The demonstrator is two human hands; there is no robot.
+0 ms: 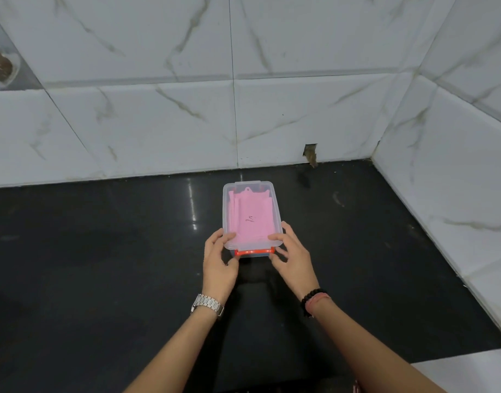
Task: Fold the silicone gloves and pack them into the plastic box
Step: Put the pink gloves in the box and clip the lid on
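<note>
A clear plastic box [275, 204] stands in the middle of the black counter, its transparent lid on top. Pink folded silicone gloves [250, 219] lie inside and show through the lid. A red latch [254, 251] runs along the box's near end. My left hand [218, 258] holds the near left corner, thumb on the lid and fingers under the latch. My right hand [292, 255] holds the near right corner the same way.
The black glossy counter [102, 265] is bounded by white marble tile walls [158, 123] at the back and on the right. A small hole [311, 153] breaks the back wall at counter level.
</note>
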